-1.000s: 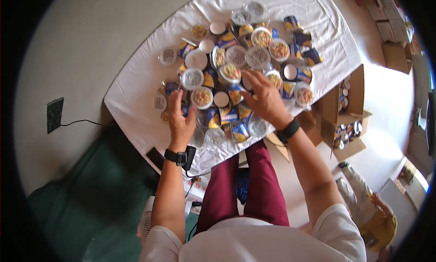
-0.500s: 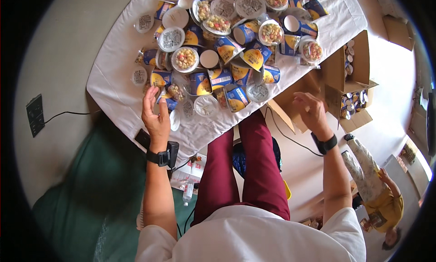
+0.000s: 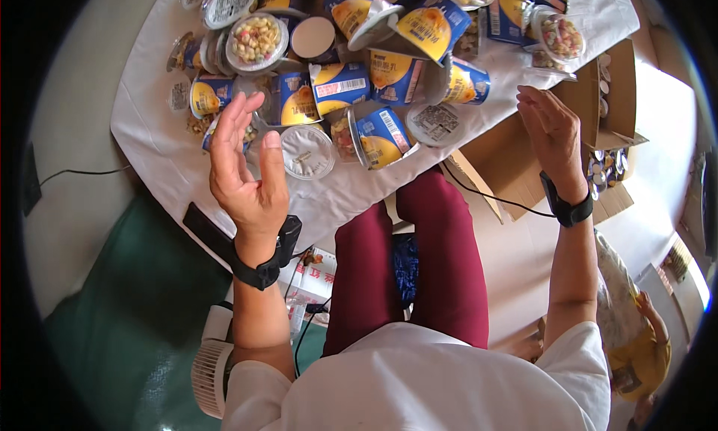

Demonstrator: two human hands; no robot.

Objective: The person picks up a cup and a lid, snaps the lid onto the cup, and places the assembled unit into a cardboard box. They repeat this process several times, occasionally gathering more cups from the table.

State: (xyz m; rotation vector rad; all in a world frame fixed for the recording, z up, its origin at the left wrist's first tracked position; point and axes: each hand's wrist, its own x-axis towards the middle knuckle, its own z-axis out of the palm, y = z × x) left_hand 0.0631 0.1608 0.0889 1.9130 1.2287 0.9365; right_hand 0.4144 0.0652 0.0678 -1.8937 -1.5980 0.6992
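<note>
My left hand [image 3: 248, 169] is open over the near left part of the table, thumb apart from the fingers, with nothing in it. Beside its fingertips lie blue and yellow paper cups [image 3: 297, 98] and a round clear lid or tub [image 3: 305, 153]. My right hand [image 3: 555, 136] is raised past the table's right edge, fingers stretched out and empty. A heap of cups fills the cloth, some tipped over, like the cup [image 3: 381, 137] near the edge. Clear-topped tubs of coloured cereal [image 3: 256, 41] sit among them. Whether my left fingers touch a cup is hard to tell.
White cloth [image 3: 161, 132] covers the table. To the right stand open cardboard boxes [image 3: 516, 151], some holding cups. A black cable [image 3: 497, 195] runs beside my right forearm. A white fan [image 3: 212, 367] is at lower left. Another person in yellow [image 3: 639, 360] is at far right.
The table and heap look larger and nearer. My right hand has moved right and up, my left slightly left and up, so they are wider apart. The fan has come into view.
</note>
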